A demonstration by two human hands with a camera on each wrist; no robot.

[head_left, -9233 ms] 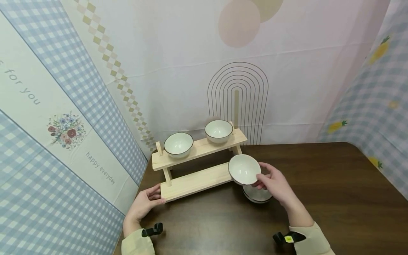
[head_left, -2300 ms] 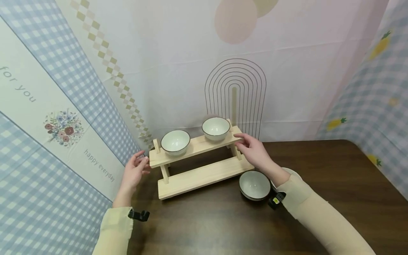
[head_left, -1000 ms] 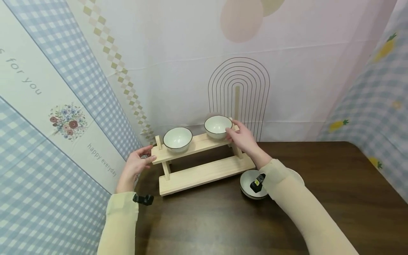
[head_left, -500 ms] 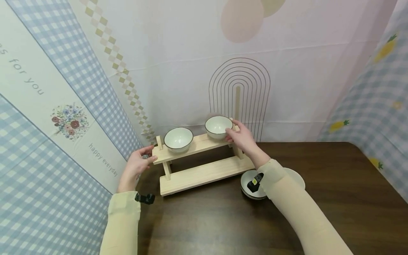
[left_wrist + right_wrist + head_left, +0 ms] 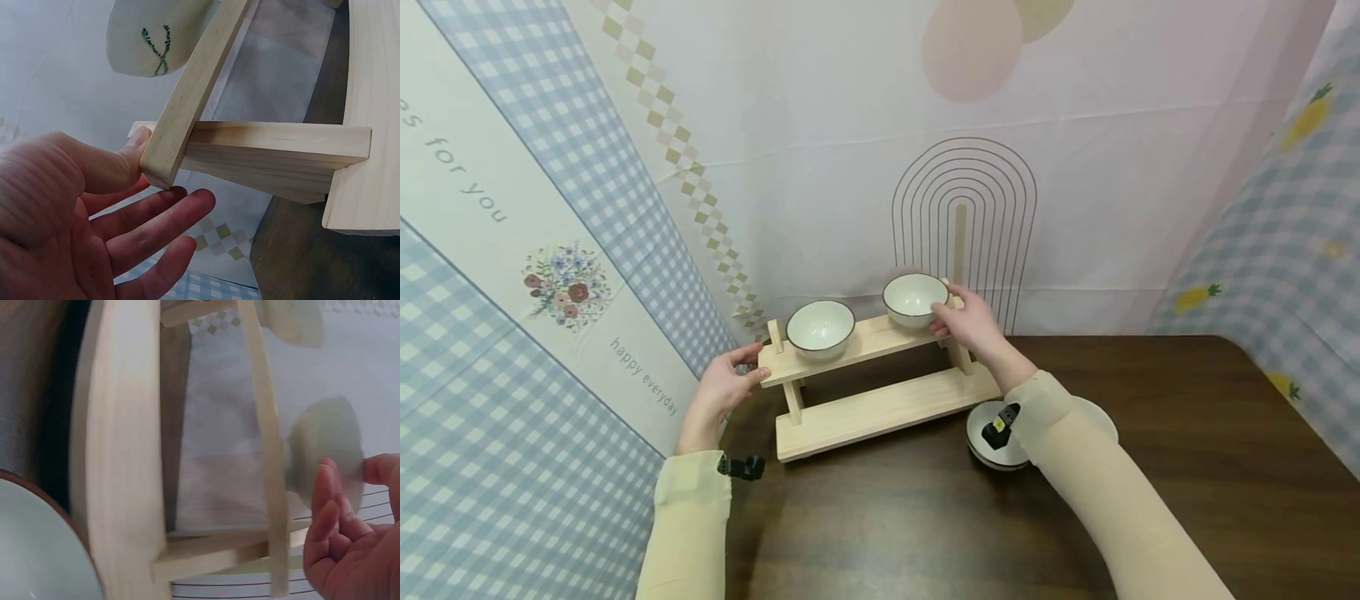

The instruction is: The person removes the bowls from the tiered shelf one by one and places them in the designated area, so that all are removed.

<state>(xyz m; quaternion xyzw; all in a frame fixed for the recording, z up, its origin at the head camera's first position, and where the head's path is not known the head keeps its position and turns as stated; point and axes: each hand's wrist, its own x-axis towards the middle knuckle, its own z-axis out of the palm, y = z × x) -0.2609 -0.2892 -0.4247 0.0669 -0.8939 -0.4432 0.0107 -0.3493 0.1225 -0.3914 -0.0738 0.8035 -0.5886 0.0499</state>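
where two bowls (image 5: 913, 298) sit shelved, right fingers (image 5: 326, 481) grip one.

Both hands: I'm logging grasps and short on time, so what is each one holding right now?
Left hand: holding the left end of the upper shelf.
Right hand: holding the right-hand bowl on that shelf.

A pale two-tier wooden stand (image 5: 887, 408) stands upright, the left hand (image 5: 724, 383) gripping its upper board at 9 o'clock. On that board, at 1 o'clock, a white, dark-rimmed bowl (image 5: 914, 300) sits upright, pinched on its 4 o'clock side by the right hand (image 5: 970, 323); a matching bowl (image 5: 821, 327) sits at 10 o'clock.
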